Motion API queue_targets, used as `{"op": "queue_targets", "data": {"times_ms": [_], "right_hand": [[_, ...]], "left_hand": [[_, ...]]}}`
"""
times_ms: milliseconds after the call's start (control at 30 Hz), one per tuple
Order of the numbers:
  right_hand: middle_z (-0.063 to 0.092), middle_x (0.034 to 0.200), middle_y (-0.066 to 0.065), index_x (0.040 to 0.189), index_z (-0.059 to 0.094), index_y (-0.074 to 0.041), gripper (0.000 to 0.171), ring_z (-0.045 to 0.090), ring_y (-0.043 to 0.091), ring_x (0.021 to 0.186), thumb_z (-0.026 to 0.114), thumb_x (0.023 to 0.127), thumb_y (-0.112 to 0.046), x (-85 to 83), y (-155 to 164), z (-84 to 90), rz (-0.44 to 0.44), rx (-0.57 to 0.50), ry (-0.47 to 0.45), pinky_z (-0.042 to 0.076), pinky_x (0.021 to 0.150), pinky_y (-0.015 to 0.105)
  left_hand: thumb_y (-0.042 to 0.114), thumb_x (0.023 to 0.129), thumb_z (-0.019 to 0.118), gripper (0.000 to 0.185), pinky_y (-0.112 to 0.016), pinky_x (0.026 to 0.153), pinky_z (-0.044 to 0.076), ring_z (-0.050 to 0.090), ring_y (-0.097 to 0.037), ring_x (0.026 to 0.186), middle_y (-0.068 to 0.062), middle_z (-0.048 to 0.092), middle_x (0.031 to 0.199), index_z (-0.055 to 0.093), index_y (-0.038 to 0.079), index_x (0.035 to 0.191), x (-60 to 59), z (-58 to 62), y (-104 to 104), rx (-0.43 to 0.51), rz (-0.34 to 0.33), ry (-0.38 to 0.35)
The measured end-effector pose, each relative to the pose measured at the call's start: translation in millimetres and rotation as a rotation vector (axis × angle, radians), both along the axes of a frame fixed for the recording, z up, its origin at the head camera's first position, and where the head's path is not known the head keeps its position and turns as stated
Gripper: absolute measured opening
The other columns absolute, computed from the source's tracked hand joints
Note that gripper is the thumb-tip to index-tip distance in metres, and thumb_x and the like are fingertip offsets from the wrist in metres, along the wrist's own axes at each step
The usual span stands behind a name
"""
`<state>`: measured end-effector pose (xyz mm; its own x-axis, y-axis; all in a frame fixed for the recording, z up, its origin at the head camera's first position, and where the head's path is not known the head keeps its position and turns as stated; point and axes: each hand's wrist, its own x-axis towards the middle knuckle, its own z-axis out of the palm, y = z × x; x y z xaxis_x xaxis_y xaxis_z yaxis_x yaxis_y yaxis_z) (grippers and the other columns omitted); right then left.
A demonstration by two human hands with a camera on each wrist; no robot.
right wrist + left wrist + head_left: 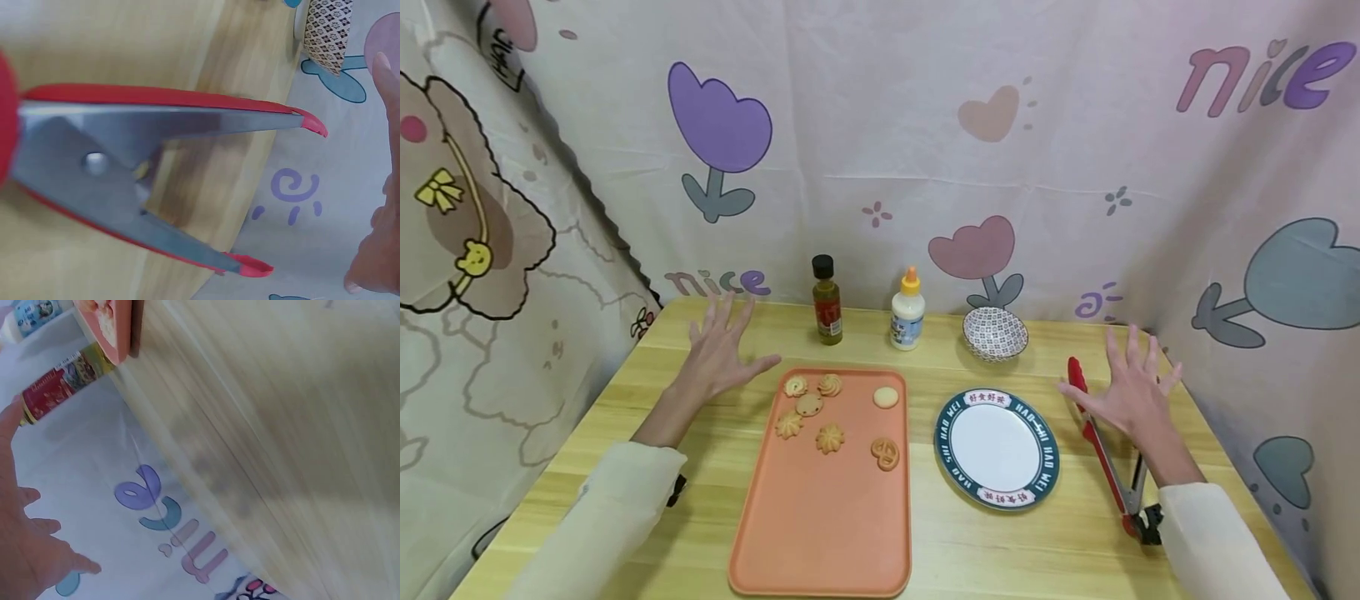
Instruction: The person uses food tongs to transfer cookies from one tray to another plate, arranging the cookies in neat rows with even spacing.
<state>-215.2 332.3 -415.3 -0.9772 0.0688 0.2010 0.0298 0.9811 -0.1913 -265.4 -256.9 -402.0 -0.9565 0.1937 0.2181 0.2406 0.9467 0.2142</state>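
Observation:
An orange tray (820, 533) lies in the middle of the wooden table, with several cookies (831, 437) on its far half. To its right sits an empty white plate (996, 446) with a dark lettered rim. Red-tipped metal tongs (1101, 446) lie on the table at the right, and fill the right wrist view (150, 162). My left hand (718, 354) hovers with fingers spread left of the tray, holding nothing. My right hand (1131, 387) hovers spread over the tongs, empty too. The left hand (25, 537) shows at the edge of the left wrist view.
At the back stand a small dark-capped bottle (826, 302), a white glue bottle (907, 310) with an orange tip, and a patterned bowl (996, 333). Printed fabric walls close in the table on the left, back and right.

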Motion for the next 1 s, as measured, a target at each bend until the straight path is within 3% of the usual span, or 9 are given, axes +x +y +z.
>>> {"op": "queue_targets", "data": {"times_ms": [167,367,633,900,1000], "right_hand": [[-0.009,0.155,0.028,0.152,0.000,-0.007,0.117,-0.008,0.054,0.139,0.055,0.074,-0.075,11.1,3.2,-2.9,-0.024,-0.026,-0.007,0.000,0.093,0.083],[-0.002,0.152,0.035,0.151,-0.001,0.000,0.121,-0.003,0.056,0.138,0.056,0.074,-0.074,26.2,-0.8,-4.2,-0.077,-0.079,-0.061,0.004,0.097,0.080],[0.003,0.147,0.040,0.148,-0.004,0.008,0.123,0.008,0.057,0.134,0.057,0.076,-0.071,42.4,-4.1,-2.9,-0.182,-0.184,-0.117,0.015,0.102,0.073],[0.018,0.134,0.047,0.141,-0.003,0.021,0.131,0.030,0.055,0.112,0.056,0.074,-0.076,54.1,0.7,-13.3,-0.309,-0.251,-0.265,0.033,0.096,0.067],[0.022,0.130,0.048,0.139,-0.004,0.024,0.133,0.033,0.053,0.106,0.054,0.074,-0.076,56.3,0.0,-18.5,-0.331,-0.248,-0.290,0.036,0.095,0.065]], "left_hand": [[0.063,0.077,0.064,0.105,-0.075,0.103,0.011,-0.003,-0.047,0.143,-0.022,-0.002,0.158,0.012,0.013,0.153,5.7,1.8,6.3,0.064,-0.053,-0.060],[0.057,0.077,0.069,0.106,-0.072,0.103,0.018,0.002,-0.049,0.142,-0.027,0.002,0.156,0.014,0.007,0.152,11.7,0.7,12.1,0.069,-0.090,-0.112],[0.045,0.077,0.074,0.100,-0.073,0.098,0.025,0.013,-0.057,0.136,-0.031,0.009,0.153,0.021,0.000,0.149,22.0,-11.6,11.6,0.138,-0.114,-0.242],[0.044,0.074,0.078,0.096,-0.074,0.097,0.025,0.024,-0.057,0.132,-0.031,0.020,0.151,0.031,0.002,0.146,30.2,-24.5,12.7,0.222,-0.151,-0.321],[0.041,0.072,0.079,0.093,-0.071,0.095,0.033,0.033,-0.055,0.128,-0.030,0.025,0.149,0.034,0.002,0.144,33.9,-30.5,13.3,0.257,-0.168,-0.342]]}}
